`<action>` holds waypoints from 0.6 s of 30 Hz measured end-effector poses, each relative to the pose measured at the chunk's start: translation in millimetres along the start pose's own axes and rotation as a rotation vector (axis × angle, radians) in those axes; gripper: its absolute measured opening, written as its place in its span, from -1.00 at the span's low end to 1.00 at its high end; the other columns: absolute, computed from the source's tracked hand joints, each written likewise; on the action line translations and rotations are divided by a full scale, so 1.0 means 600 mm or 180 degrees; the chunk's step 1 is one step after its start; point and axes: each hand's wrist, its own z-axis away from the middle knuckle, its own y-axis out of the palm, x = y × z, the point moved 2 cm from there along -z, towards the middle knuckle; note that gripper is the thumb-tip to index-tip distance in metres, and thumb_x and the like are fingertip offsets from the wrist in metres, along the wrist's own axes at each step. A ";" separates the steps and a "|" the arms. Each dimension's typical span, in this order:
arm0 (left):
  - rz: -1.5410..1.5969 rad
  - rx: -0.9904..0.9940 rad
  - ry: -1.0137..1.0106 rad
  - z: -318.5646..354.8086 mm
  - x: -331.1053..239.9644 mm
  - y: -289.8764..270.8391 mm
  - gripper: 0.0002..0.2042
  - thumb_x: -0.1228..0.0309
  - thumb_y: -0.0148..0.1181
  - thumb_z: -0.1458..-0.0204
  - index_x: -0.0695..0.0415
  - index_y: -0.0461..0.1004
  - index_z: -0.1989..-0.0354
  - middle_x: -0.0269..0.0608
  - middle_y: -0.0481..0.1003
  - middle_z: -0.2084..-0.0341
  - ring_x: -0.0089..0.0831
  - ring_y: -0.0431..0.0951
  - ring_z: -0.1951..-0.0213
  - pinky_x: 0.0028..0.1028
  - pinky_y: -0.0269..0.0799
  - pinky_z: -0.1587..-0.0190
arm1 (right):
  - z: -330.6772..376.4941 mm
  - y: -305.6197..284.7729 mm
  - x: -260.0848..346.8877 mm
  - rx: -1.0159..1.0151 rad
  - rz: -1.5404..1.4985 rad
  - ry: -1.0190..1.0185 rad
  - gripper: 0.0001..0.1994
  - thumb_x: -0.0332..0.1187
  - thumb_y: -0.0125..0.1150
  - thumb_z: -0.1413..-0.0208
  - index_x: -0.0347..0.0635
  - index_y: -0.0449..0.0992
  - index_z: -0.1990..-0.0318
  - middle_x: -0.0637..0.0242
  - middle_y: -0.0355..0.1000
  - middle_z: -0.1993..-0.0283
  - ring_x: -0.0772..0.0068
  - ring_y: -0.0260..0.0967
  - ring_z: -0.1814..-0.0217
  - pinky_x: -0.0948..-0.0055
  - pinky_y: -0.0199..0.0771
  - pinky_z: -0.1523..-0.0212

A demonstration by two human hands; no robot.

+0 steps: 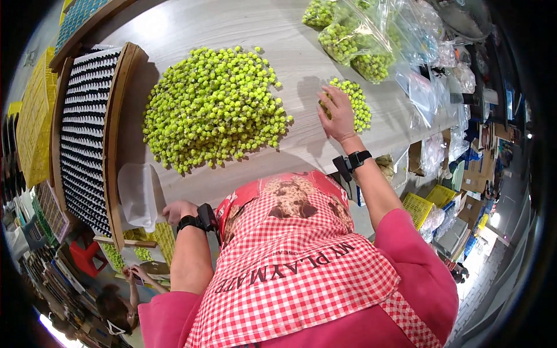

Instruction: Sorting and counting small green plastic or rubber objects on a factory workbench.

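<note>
Small, knobbly, yellow-green balls are lying in two piles on a pale wood-grain tabletop point(255, 26): a large pile point(212, 107) left of centre, heaped thick, and a small pile point(357, 104) to its right, spread much thinner. I am holding the right hand point(337, 114) over the left edge of the small pile, its fingers bent and parted from one another; the underside is facing away from me, so I cannot tell whether any balls are caught there. The left hand point(180, 213) is hanging low by the tabletop's near edge, just right of a clear plastic tub point(138, 194); its fingers are curling, and I cannot tell whether they are gripping anything. Beyond the small pile, clear plastic bags point(360, 43) are holding more balls.

I am judging the step in hand to be gathering or spreading the small pile. A low, lightly cupped palm should be serving better than a pinch, since loose balls are probably rolling easily. I am also favouring short, gentle strokes and guarding the strip between the piles, so that the two are not mixing.
</note>
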 end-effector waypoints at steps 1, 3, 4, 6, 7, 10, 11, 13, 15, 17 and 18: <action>0.0010 -0.0004 0.0004 -0.009 0.005 0.008 -0.51 0.05 -0.14 -0.10 0.29 0.52 0.29 0.15 0.57 0.30 0.06 0.59 0.23 -0.08 0.49 0.13 | -0.003 0.004 0.020 0.0099 -0.0228 -0.0131 -0.63 -0.36 0.25 0.02 -0.05 0.47 -0.01 0.22 0.29 -0.19 0.08 0.20 -0.27 0.11 0.21 -0.24; -0.0325 -0.0004 0.0606 -0.034 0.013 0.028 -0.48 0.02 -0.16 -0.09 0.30 0.52 0.26 0.15 0.57 0.27 0.07 0.58 0.19 -0.07 0.47 0.09 | -0.013 0.009 0.064 0.0195 -0.0461 -0.0261 -0.59 -0.34 0.23 0.00 -0.01 0.45 -0.08 0.23 0.25 -0.27 0.09 0.15 -0.33 0.09 0.15 -0.29; -0.0330 0.0017 0.0629 -0.030 0.011 0.030 -0.48 0.02 -0.16 -0.09 0.30 0.52 0.26 0.15 0.57 0.27 0.07 0.58 0.19 -0.07 0.47 0.09 | -0.014 0.016 0.087 0.0463 -0.0558 -0.0500 -0.53 -0.30 0.20 -0.04 0.04 0.38 -0.16 0.24 0.17 -0.33 0.11 0.07 -0.38 0.06 0.07 -0.33; -0.0253 0.0070 0.0498 -0.017 0.002 0.018 -0.48 0.01 -0.16 -0.09 0.29 0.53 0.26 0.15 0.57 0.26 0.06 0.58 0.17 -0.08 0.47 0.08 | -0.013 0.035 0.112 0.0716 -0.0664 -0.0711 -0.48 -0.25 0.17 -0.07 0.10 0.31 -0.24 0.26 0.09 -0.40 0.13 0.00 -0.44 0.03 0.00 -0.37; -0.0222 0.0098 0.0433 -0.007 -0.004 0.006 -0.47 0.01 -0.16 -0.09 0.29 0.53 0.25 0.15 0.57 0.26 0.06 0.58 0.17 -0.08 0.47 0.07 | -0.008 0.049 0.121 0.0964 -0.0685 -0.0951 -0.46 -0.24 0.13 -0.10 0.11 0.25 -0.29 0.26 0.02 -0.43 0.16 -0.07 -0.47 0.04 -0.09 -0.40; -0.0128 0.0168 0.0178 0.020 -0.016 -0.029 -0.46 0.00 -0.17 -0.10 0.29 0.53 0.25 0.14 0.57 0.24 0.04 0.57 0.14 -0.09 0.47 0.06 | 0.007 0.059 0.115 0.1318 -0.0628 -0.1216 -0.43 -0.21 0.04 -0.17 0.10 0.14 -0.36 0.26 -0.12 -0.49 0.17 -0.18 -0.52 0.04 -0.19 -0.44; -0.0095 0.0185 0.0081 0.026 -0.018 -0.037 -0.46 0.00 -0.18 -0.10 0.28 0.54 0.25 0.14 0.56 0.23 0.04 0.57 0.14 -0.09 0.46 0.06 | 0.012 0.058 0.102 0.1320 -0.0529 -0.1101 -0.44 -0.18 0.03 -0.18 0.11 0.14 -0.35 0.27 -0.09 -0.48 0.17 -0.19 -0.52 0.05 -0.17 -0.43; -0.0061 0.0190 -0.0038 0.027 -0.014 -0.035 -0.45 -0.01 -0.18 -0.10 0.28 0.54 0.24 0.14 0.56 0.23 0.04 0.57 0.13 -0.10 0.46 0.05 | 0.022 0.051 0.086 0.1253 -0.0408 -0.0938 -0.46 -0.19 0.02 -0.19 0.08 0.15 -0.34 0.25 -0.06 -0.47 0.15 -0.18 -0.51 0.09 -0.14 -0.43; -0.0295 0.0081 0.0325 0.019 -0.011 -0.023 -0.46 -0.02 -0.18 -0.10 0.26 0.54 0.25 0.13 0.57 0.24 0.03 0.58 0.16 -0.08 0.48 0.09 | 0.032 0.039 0.078 0.1234 -0.0589 -0.0847 -0.46 -0.23 0.02 -0.19 0.07 0.16 -0.34 0.23 -0.06 -0.46 0.14 -0.17 -0.51 0.09 -0.12 -0.42; -0.0283 0.0063 0.0099 0.005 -0.009 -0.014 -0.46 -0.02 -0.18 -0.10 0.26 0.54 0.26 0.12 0.57 0.25 0.02 0.59 0.18 -0.07 0.49 0.11 | 0.033 0.030 0.070 0.1092 -0.1031 -0.0630 -0.46 -0.37 0.02 -0.17 -0.03 0.16 -0.33 0.17 -0.02 -0.44 0.07 -0.13 -0.49 0.12 -0.09 -0.42; -0.0263 0.0048 -0.0120 -0.001 -0.006 -0.010 -0.47 -0.02 -0.18 -0.10 0.25 0.54 0.28 0.12 0.57 0.26 0.02 0.59 0.20 -0.06 0.50 0.13 | 0.033 0.028 0.067 0.1097 -0.1029 -0.0630 -0.46 -0.37 0.02 -0.17 -0.03 0.16 -0.33 0.17 -0.02 -0.44 0.07 -0.13 -0.49 0.12 -0.09 -0.42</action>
